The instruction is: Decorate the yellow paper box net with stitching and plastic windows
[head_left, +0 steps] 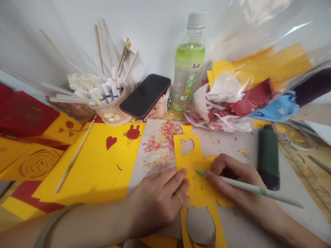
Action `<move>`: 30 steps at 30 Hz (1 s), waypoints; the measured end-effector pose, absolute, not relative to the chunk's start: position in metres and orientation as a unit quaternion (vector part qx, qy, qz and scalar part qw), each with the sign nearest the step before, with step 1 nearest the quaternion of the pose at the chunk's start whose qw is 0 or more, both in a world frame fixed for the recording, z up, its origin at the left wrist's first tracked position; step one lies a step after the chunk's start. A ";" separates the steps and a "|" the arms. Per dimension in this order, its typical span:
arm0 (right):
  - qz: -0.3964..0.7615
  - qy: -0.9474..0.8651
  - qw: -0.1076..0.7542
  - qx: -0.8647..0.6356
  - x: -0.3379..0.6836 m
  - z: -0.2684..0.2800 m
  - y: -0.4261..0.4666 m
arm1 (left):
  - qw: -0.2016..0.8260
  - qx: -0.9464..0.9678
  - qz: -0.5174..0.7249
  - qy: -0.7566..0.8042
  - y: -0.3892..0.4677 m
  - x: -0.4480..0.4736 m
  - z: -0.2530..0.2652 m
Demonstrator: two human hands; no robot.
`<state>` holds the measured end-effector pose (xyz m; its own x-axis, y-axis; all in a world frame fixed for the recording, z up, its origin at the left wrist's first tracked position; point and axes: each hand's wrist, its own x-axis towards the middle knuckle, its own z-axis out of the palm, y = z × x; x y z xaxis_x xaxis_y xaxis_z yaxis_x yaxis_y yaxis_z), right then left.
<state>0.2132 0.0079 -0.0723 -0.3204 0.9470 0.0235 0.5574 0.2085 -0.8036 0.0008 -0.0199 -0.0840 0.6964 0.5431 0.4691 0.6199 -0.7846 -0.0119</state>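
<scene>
Head view — markers [106, 91] stand in a cup [103, 113]; right fingers [219, 185] grip a pen [243, 184], left fingers [168, 176] rest unclenched on card [192, 160].

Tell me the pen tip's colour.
Blue-green; the pen tip shows best in the head view.

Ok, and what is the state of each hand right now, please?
Left hand: resting on the yellow strip; whether it grips the edge cannot be told.
Right hand: closed, holding a green-tipped marker.
</scene>
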 end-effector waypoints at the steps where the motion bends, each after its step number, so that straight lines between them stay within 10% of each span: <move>1: 0.360 -0.727 0.271 -0.518 0.213 -0.072 0.008 | 0.086 -0.916 -0.228 -0.318 -0.020 0.001 -0.084; 30: 0.381 -0.737 0.265 -0.491 0.213 -0.072 0.006 | 0.081 -0.916 -0.229 -0.319 -0.020 0.002 -0.081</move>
